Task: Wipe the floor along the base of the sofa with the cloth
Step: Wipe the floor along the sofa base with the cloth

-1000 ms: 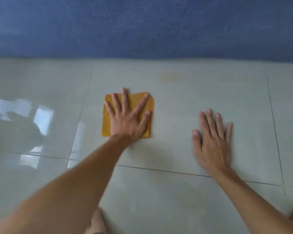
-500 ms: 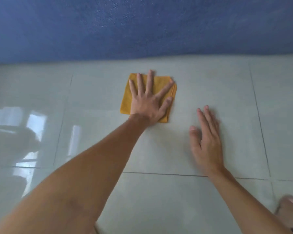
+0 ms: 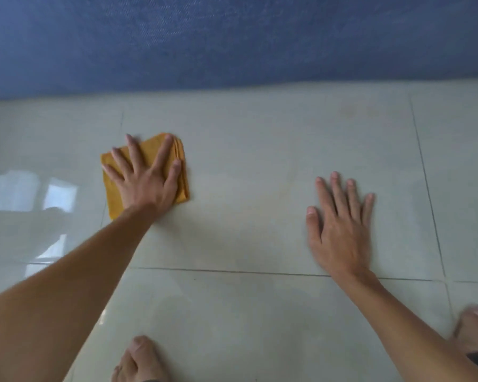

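Note:
A folded orange cloth (image 3: 181, 172) lies flat on the glossy pale tiled floor (image 3: 246, 188), a short way out from the base of the blue fabric sofa (image 3: 232, 45). My left hand (image 3: 144, 183) presses down on the cloth with fingers spread, covering most of it. My right hand (image 3: 340, 230) rests palm-down on the bare tile to the right, fingers apart, holding nothing. A strip of floor shows between the cloth and the sofa's lower edge.
The sofa front fills the whole top of the view. My bare feet show at the bottom edge, one at the centre (image 3: 138, 359) and one at the right corner (image 3: 475, 332). Window light reflects off the tiles at the left (image 3: 25, 191).
My left hand has slid the cloth to the left and a little away from the sofa. The right hand stays planted on the same tile.

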A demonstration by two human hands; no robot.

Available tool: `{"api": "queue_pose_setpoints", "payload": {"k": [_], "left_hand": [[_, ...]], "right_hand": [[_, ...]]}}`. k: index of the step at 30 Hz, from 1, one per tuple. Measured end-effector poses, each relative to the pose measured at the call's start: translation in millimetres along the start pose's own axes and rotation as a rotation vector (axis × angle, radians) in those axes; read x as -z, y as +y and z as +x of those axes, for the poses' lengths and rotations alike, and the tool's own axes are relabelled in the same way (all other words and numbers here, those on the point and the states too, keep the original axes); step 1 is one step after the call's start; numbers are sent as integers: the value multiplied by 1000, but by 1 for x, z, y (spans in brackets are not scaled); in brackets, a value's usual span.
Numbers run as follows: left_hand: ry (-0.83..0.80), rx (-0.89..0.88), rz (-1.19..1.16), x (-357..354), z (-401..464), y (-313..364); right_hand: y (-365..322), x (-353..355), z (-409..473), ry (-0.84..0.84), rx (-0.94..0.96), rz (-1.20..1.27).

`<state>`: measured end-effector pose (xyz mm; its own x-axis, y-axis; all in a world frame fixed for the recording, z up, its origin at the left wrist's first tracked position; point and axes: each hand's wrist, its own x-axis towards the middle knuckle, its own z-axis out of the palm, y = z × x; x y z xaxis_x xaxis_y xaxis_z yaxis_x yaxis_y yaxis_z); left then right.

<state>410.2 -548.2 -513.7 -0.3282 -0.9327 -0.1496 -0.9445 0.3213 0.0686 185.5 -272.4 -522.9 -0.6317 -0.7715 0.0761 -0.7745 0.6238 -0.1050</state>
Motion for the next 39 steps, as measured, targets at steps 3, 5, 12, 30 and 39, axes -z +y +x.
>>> {"api": "queue_pose_setpoints", "payload": {"k": [3, 5, 12, 30, 39], "left_hand": [[-8, 17, 11, 1, 51, 49], [-22, -64, 3, 0, 63, 98], [-29, -587, 1, -22, -56, 206], [-15, -108, 10, -9, 60, 174], [-29, -767, 51, -34, -102, 246]], "right_hand": [[0, -1, 0, 8, 3, 15], [-2, 2, 1, 6, 3, 31], [20, 23, 2, 161, -126, 541], [91, 4, -1, 1, -229, -8], [105, 29, 2, 90, -231, 249]]}}
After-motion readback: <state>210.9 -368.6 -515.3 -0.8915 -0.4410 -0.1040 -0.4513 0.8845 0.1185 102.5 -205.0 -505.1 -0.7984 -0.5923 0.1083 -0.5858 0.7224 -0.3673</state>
